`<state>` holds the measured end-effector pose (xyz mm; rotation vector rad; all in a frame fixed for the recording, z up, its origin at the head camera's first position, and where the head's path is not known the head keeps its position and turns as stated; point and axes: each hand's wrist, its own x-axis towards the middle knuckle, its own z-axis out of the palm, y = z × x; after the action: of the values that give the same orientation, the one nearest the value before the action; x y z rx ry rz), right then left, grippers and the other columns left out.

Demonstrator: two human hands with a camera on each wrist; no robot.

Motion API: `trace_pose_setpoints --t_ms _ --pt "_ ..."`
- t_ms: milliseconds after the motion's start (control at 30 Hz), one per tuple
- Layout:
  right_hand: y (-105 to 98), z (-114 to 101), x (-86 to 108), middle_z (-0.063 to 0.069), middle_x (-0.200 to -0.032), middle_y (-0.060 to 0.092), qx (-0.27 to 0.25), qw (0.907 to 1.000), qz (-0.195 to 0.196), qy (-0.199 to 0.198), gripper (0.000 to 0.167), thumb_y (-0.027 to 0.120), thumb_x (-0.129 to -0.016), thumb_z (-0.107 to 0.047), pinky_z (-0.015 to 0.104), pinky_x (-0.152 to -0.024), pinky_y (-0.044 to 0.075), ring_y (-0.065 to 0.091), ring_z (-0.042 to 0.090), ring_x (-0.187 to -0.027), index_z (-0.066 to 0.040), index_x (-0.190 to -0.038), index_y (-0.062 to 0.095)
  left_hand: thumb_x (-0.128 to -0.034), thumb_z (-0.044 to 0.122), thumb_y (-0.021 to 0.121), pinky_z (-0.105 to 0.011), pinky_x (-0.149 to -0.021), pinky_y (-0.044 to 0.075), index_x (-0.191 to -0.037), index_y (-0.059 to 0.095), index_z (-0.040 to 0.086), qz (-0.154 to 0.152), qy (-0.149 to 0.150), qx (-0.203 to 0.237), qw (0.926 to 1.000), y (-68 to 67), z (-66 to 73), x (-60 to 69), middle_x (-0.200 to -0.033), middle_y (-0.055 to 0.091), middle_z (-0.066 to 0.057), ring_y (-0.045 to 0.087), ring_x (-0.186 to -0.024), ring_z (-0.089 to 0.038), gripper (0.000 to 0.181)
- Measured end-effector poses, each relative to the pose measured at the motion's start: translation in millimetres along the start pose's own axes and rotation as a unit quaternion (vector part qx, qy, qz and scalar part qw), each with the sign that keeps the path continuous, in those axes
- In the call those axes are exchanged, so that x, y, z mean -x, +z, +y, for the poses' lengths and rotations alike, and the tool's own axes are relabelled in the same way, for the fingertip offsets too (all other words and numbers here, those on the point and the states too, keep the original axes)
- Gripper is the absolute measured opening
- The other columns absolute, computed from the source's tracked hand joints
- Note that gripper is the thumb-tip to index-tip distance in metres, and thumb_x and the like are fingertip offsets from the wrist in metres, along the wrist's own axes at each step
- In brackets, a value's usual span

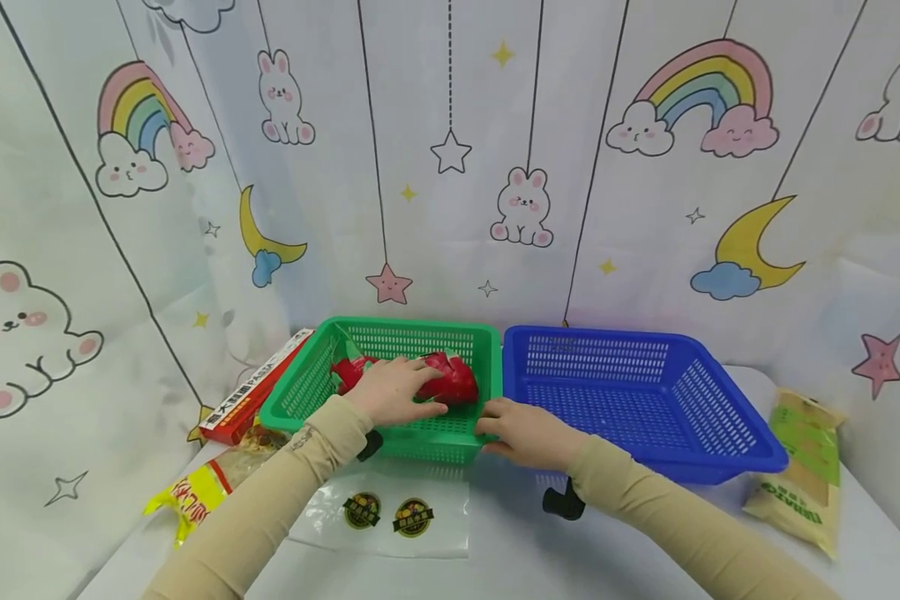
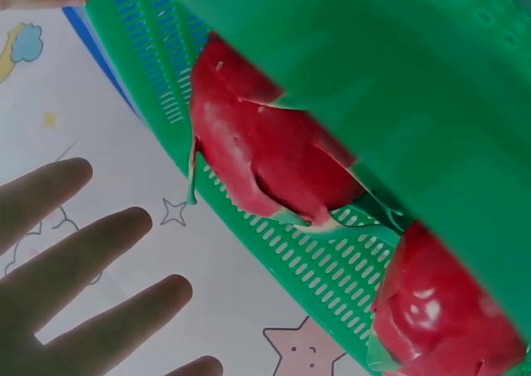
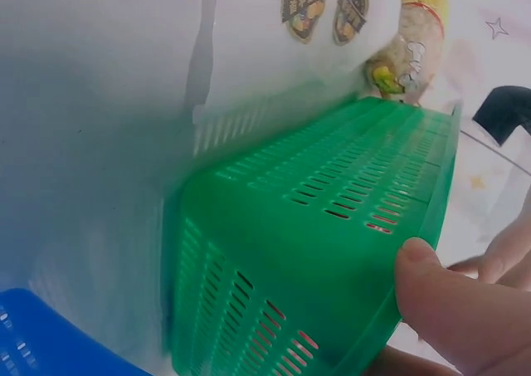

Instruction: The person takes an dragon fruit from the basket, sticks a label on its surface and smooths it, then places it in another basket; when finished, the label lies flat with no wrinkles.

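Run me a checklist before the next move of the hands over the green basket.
1. Green basket steadied: ok, the right hand grips its rim.
2. Both red fruits inside it: ok.
3. Fruit gripped by the left hand: not ok, its fingers are spread and hold nothing.
4. Blue basket alongside: ok, beside the green one.
5. Fruit undersides sound: cannot tell, hidden.
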<state>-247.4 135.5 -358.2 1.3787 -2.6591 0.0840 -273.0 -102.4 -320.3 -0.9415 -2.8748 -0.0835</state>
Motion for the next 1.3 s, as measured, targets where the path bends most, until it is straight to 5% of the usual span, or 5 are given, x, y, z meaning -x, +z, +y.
trace_pose_setpoints --t_ms 600,1300 --pt "-1.6 -3.2 0.9 -0.001 -0.102 0.059 -0.017 0.9998 -0.001 0.004 0.021 0.063 -0.087 -0.028 0.021 -0.079 0.05 0.053 0.012 -0.094 -0.017 -0.105 0.066 -0.0841 0.049 0.058 -0.042 -0.08 0.052 -0.125 0.057 0.015 0.007 -0.017 -0.008 0.9998 -2.2 -2.3 -31.1 -0.12 0.061 -0.006 0.06 -0.103 -0.027 0.053" --pt "0.9 -0.1 3.0 -0.001 -0.102 0.059 -0.008 0.9999 0.004 0.006 0.021 0.063 -0.087 -0.028 0.02 -0.076 0.05 0.053 0.011 -0.093 -0.017 -0.105 0.066 -0.0851 0.054 0.054 -0.039 -0.08 0.053 -0.127 0.055 0.019 -0.024 -0.049 -0.018 0.9984 6.4 -2.4 -57.9 -0.128 0.057 -0.006 0.057 -0.109 -0.025 0.055"
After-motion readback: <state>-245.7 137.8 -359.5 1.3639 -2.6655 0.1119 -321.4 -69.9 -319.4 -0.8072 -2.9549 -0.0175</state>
